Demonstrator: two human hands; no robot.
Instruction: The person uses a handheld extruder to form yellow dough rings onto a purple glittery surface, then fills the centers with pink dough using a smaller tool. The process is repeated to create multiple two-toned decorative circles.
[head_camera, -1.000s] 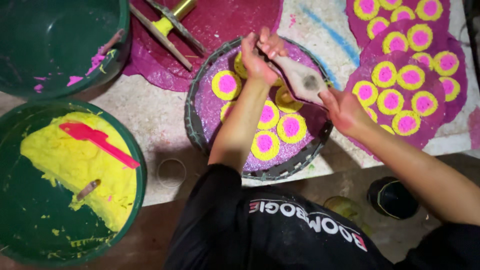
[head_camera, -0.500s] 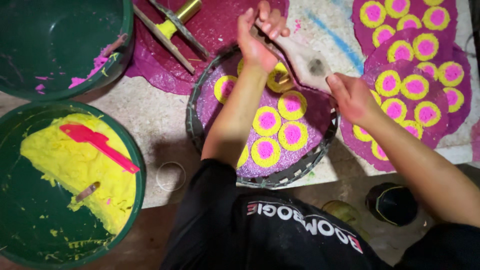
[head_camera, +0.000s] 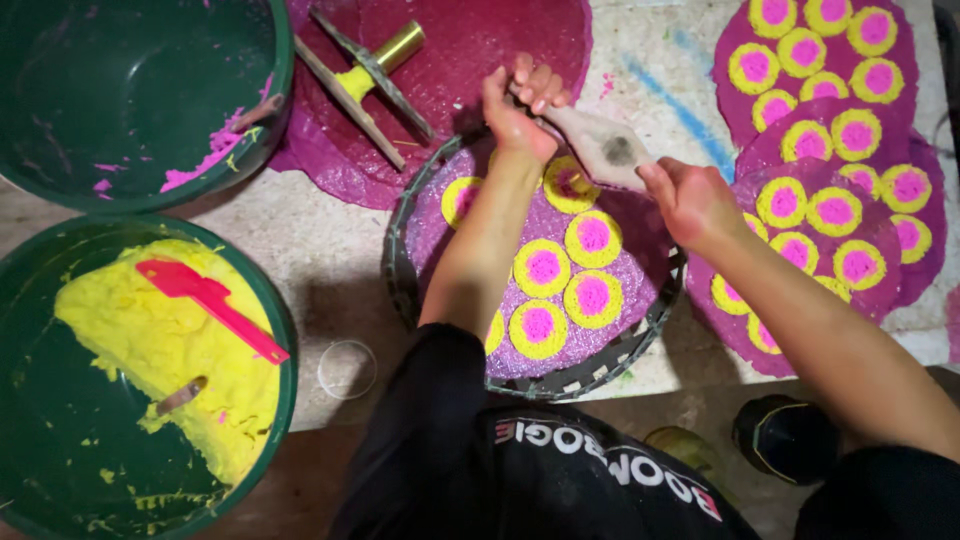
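Soft cloth piping bag (head_camera: 605, 148), probably squishy and slippery with paste, hanging over the round tray (head_camera: 400, 270) of yellow-pink discs (head_camera: 592, 238). Gripped at both ends: left hand (head_camera: 520, 105) closed on the top, right hand (head_camera: 690, 200) wrapped round the bottom.

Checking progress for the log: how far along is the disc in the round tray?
Done: finished purple discs with yellow-and-pink dots lie stacked at right. In hand: the left hand and right hand hold a grey piping bag over the tray, whose disc carries about seven dots. Left: parts of that disc look bare; yellow paste remains in the bowl.
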